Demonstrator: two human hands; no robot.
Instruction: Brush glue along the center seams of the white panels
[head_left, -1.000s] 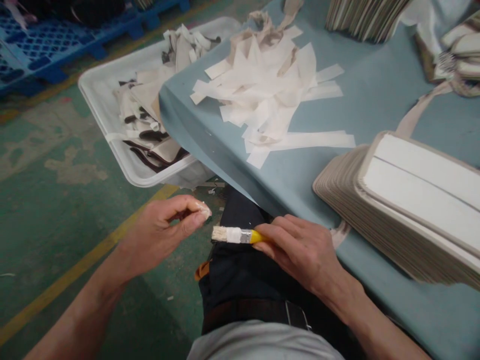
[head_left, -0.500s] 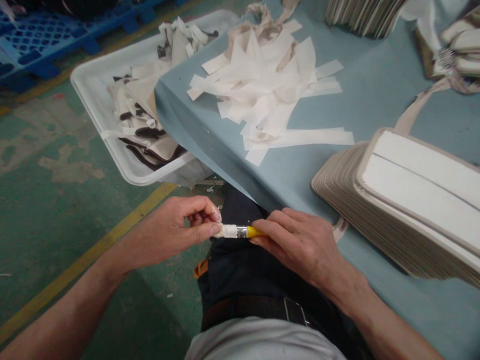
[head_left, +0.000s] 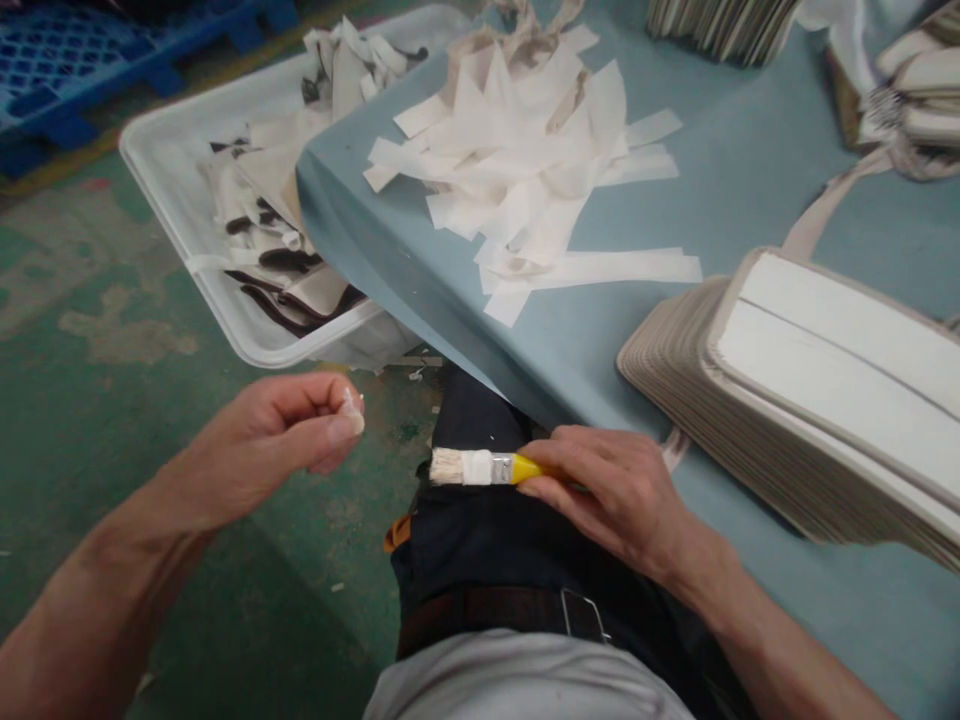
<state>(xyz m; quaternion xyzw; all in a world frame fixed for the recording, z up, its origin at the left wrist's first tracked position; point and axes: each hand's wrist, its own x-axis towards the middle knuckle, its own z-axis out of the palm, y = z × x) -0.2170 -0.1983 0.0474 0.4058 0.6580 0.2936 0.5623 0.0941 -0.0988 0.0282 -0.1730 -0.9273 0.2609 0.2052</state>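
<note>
Fingers (head_left: 326, 435) of your left hand (head_left: 259, 445) pinched tight, white bits on tips; could not tell if they held more. Your right hand (head_left: 611, 490) gripped yellow end of brush (head_left: 480, 468), over your legs (head_left: 487, 550), apart from left hand. Work looked part done: bristles (head_left: 448, 467) out past white wrap (head_left: 477, 470), tips uneven; could not tell how much remained. Bristles straw-like. Metal band (head_left: 502, 469) shiny. Strips (head_left: 517, 200) thin, white, heaped on smooth blue cloth (head_left: 750, 150). Stack (head_left: 832, 340) had round corners.

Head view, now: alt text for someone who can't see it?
Right hand holds a yellow-handled brush, bristles toward the left hand, which is apart from it. Pale strips and stacked flat pieces lie on a blue table.
</note>
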